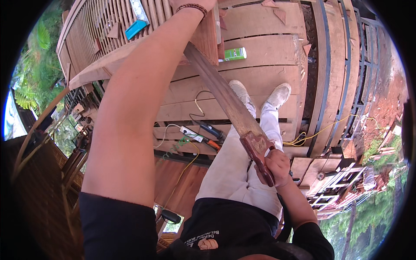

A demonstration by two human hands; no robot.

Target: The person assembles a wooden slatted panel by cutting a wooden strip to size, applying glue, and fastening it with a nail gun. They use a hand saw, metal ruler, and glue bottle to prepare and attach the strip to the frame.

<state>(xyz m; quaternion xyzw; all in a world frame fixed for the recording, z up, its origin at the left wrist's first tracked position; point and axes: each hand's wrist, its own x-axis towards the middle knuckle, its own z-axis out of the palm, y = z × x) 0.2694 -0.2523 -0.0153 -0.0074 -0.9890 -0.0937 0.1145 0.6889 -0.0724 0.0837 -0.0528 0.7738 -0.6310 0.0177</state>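
My right hand [277, 165] is wrapped around the dark reddish wooden handle of a handsaw [223, 97]. Its long, brown, worn blade slants up and away to the left, toothed edge facing right. The blade's far end meets the edge of a wooden workpiece [207, 41] beside a slatted wooden piece [158, 11]. My left arm reaches far forward, and my left hand [195, 5], with a beaded bracelet at its wrist, lies at the wood; the picture's top edge cuts off its fingers. Left of it, a try square [136, 29] with a teal stock lies on the slats.
Triangular wood offcuts [114, 31] lie on the slats and planks. A green-and-white bottle [235, 54] rests on the plank floor [260, 50], which has open gaps. Near my legs are a white power strip [190, 133], an orange-and-black power tool [212, 144] and a yellow cord [320, 132].
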